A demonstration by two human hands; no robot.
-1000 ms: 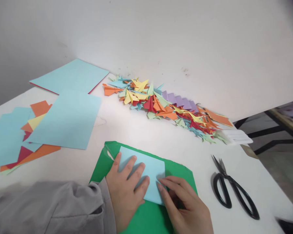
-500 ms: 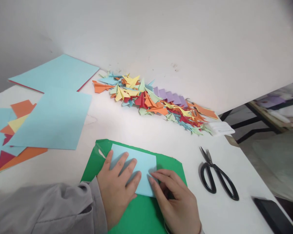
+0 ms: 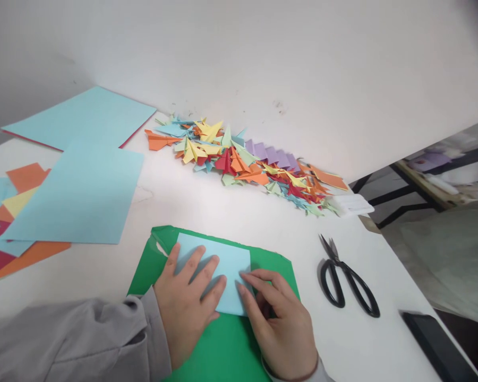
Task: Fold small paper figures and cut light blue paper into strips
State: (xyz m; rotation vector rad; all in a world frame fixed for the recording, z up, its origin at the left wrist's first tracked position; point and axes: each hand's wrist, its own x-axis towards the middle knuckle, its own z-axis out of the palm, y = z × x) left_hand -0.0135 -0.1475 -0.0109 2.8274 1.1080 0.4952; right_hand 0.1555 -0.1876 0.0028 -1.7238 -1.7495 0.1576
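A light blue rectangle of paper point(image 3: 235, 265) lies flat on a green sheet point(image 3: 211, 350) with torn, folded top corners. My left hand point(image 3: 187, 307) rests on the left part of the paper, palm down with the fingers spread. At the paper's right edge, my right hand point(image 3: 284, 329) has thumb and forefinger brought together on it, the other fingers curled underneath. Part of the lower edge is covered by my hands.
Black-handled scissors point(image 3: 340, 281), partly open, and a dark phone-like object point(image 3: 434, 339) lie to the right. Several folded paper planes point(image 3: 223, 159) are heaped along the wall. Large blue sheets point(image 3: 79, 196) and coloured scraps point(image 3: 26, 178) are at the left.
The whole scene has shifted slightly left in view. Both hands keep the same place on the light blue paper, and nothing else has visibly changed.
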